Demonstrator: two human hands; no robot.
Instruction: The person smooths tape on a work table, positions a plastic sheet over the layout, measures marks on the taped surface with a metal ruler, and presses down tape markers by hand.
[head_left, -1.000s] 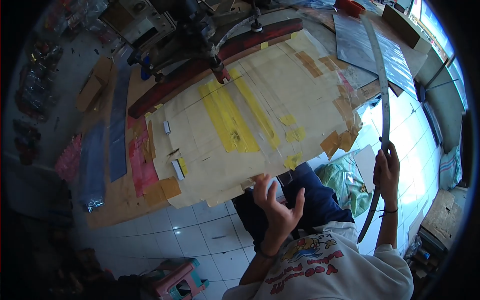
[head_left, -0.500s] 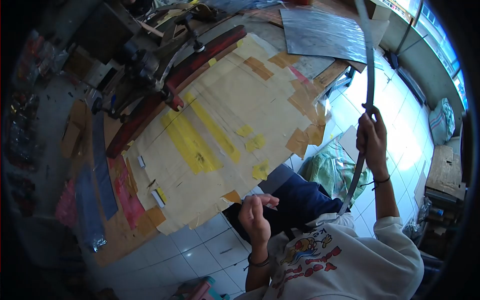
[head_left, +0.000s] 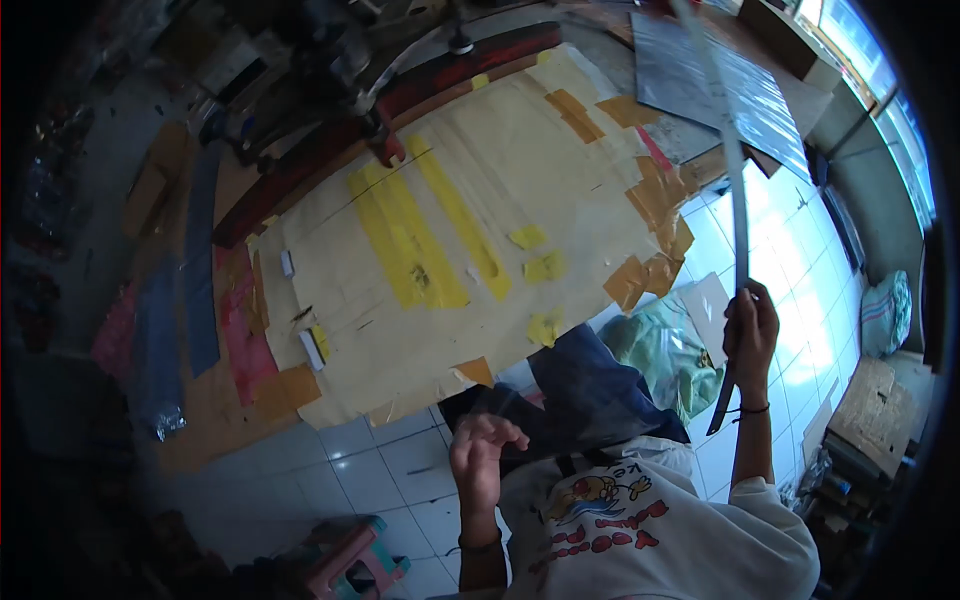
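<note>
My right hand (head_left: 752,330) is closed round a long, thin metal ruler (head_left: 738,200). It stands nearly upright, its lower end below my fist and its top running past the upper edge of the view. Nearer my body, my left hand (head_left: 485,445) hangs in the air just off the table's near edge. Its fingers are loosely bent, and I see nothing in them. In front of me lies a cream paper-covered board (head_left: 360,300), with yellow tape strips (head_left: 405,240) across it and brown tape (head_left: 655,210) along its right edge.
A curved dark red bar (head_left: 310,170) with black clamp-like hardware (head_left: 345,75) runs along the board's far side. A plastic-wrapped sheet (head_left: 705,85) lies at the back right. On the tiled floor are a green sack (head_left: 650,350) and a pink-and-green stool (head_left: 355,565).
My right hand and the ruler have moved lower in view, and the ruler's bottom end now shows. My left hand has shifted slightly left and down. The view has turned a little.
</note>
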